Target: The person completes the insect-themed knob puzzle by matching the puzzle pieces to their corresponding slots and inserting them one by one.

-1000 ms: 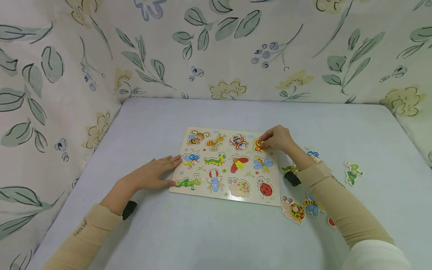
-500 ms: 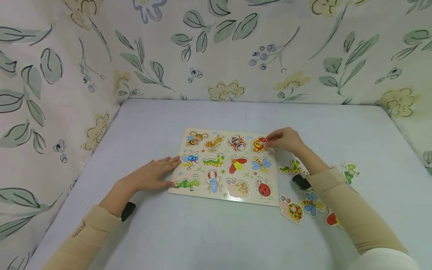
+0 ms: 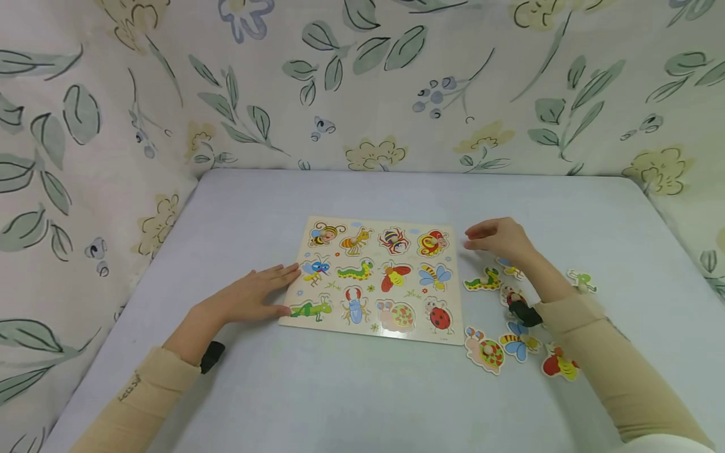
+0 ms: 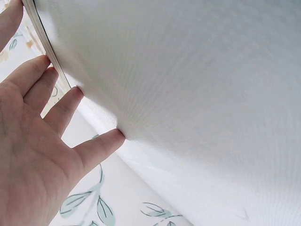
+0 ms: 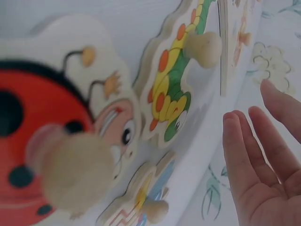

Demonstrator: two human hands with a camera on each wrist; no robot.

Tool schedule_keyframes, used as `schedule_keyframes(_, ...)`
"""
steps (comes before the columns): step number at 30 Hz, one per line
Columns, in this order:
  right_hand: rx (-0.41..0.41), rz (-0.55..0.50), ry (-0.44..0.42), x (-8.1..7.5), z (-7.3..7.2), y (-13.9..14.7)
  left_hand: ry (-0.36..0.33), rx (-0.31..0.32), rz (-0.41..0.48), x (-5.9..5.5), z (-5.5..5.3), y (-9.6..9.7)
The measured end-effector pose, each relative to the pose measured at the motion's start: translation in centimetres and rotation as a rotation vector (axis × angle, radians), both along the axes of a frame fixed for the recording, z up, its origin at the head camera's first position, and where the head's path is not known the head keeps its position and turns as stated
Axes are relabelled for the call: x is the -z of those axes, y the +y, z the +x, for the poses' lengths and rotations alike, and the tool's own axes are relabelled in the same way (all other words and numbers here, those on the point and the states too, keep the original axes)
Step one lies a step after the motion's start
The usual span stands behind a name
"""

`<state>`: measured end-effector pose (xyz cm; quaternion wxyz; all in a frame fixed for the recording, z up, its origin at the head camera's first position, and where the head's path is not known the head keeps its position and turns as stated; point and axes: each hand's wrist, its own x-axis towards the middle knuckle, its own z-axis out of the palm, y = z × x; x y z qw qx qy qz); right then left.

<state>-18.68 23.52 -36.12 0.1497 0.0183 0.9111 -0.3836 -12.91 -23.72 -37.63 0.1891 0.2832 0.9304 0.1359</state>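
Observation:
A wooden insect puzzle board [image 3: 381, 336] lies flat on the table. My left hand [image 3: 249, 299] has its fingers spread, with the fingertips and thumb at the board's left edge; the left wrist view shows them along that edge. Just beyond the board's upper right corner hovers my right hand [image 3: 498, 239], holding nothing, fingers extended. A red and yellow butterfly piece [image 3: 433, 243] sits in the top right slot. Nearest below the right hand are a caterpillar piece [image 3: 483, 280] and a ladybug piece [image 5: 28, 155], both with wooden knobs.
Right of the board lie a snail piece [image 3: 485, 351], a striped blue-winged insect piece [image 3: 519, 342], a red-winged insect piece [image 3: 561, 363] and a green insect piece [image 3: 582, 281]. Behind the white table [image 3: 340, 396] hangs a floral cloth [image 3: 379, 94].
My right hand has let go of the butterfly piece in the board and moved right, off the board. My left hand stays at the left edge.

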Motion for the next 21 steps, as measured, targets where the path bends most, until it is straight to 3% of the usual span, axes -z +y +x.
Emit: schedule_keyframes(21,0.033,0.032,0.041,0.4,2.0,3.8,0.0,-0.001,-0.009,-0.1,0.1,0.1)
